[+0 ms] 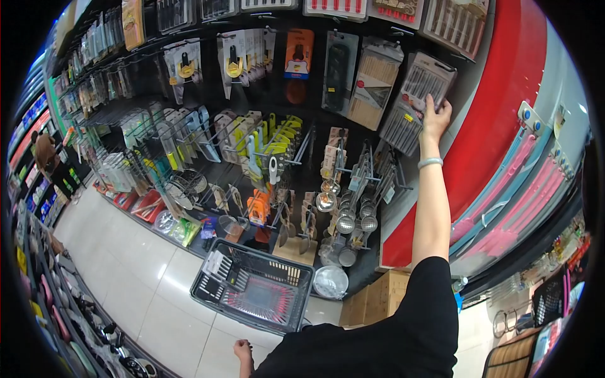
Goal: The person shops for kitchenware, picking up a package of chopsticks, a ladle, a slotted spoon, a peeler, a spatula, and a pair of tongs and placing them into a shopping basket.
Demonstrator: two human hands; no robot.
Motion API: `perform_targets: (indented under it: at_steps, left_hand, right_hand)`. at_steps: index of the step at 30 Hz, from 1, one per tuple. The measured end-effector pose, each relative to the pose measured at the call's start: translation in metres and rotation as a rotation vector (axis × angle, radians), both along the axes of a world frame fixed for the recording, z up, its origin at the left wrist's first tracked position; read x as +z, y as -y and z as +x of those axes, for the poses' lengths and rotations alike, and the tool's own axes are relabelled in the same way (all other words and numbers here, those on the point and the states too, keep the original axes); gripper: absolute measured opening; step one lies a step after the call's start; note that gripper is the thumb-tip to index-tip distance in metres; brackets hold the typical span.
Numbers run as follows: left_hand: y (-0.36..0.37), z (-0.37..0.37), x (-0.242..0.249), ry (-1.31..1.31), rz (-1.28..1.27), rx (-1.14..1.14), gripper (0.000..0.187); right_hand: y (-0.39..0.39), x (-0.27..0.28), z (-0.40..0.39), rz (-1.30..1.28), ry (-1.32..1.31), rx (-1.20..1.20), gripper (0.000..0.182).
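My right hand point(435, 118) is raised to the hanging display, thumb across the front of a clear packet of slim grey sticks point(428, 80) and fingers at its right edge. A similar packet with a yellow price sticker point(399, 131) hangs just below. To the left hangs a pack of thin wooden skewers point(373, 88). Low at the bottom of the view is my left hand point(242, 349), fingers curled in, with nothing visible in it. A dark shopping basket point(296, 269) stands on the floor beyond it, with a few packaged items point(220, 266) at its left end.
Metal strainers point(346, 222) and green-handled utensils point(277, 145) hang from hooks lower on the rack. Cardboard boxes point(377, 298) stand under the red panel point(504, 82). Another shelf point(57, 302) runs along the left. A person point(50, 160) stands far down the aisle.
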State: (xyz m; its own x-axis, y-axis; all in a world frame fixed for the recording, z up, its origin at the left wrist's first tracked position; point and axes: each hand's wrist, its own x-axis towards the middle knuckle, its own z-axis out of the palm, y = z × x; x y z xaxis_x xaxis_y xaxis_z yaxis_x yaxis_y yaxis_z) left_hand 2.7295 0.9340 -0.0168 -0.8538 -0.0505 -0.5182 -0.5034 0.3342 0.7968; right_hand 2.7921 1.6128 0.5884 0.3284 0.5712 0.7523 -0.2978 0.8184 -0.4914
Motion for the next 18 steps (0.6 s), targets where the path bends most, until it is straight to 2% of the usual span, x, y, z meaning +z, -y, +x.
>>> perform_targets:
  at_steps: [3,6,8,10,11,13,16,18]
  left_hand:
    - [0.006,-0.001,0.0,-0.028,-0.005,-0.033,0.005]
    - [0.004,-0.004,0.018,-0.005,0.02,-0.024,0.005]
    - [0.001,-0.013,0.011,-0.041,0.038,-0.043,0.006]
    - [-0.005,-0.014,0.012,-0.113,0.042,-0.085,0.007]
    - [-0.013,-0.019,0.027,-0.142,0.022,-0.109,0.007]
    - [-0.03,-0.024,0.057,-0.247,0.046,-0.163,0.009]
    - [-0.05,-0.032,0.079,-0.41,0.033,-0.197,0.014]
    - [-0.063,-0.032,0.127,-0.447,0.074,-0.231,0.013]
  right_hand:
    - [0.042,0.002,0.019,-0.017,-0.019,0.199,0.042]
    - [0.079,-0.001,0.041,-0.002,-0.031,0.269,0.036]
    - [0.111,0.006,0.051,-0.002,-0.041,0.342,0.029]
    - [0.104,0.007,0.06,-0.054,-0.009,0.46,0.024]
    - [0.104,0.01,0.061,-0.092,0.014,0.532,0.023]
    - [0.113,0.021,0.058,-0.014,0.038,0.519,0.023]
    - [0.106,0.018,0.049,0.081,0.103,0.408,0.028]
    - [0.138,0.009,0.043,0.07,0.166,0.512,0.029]
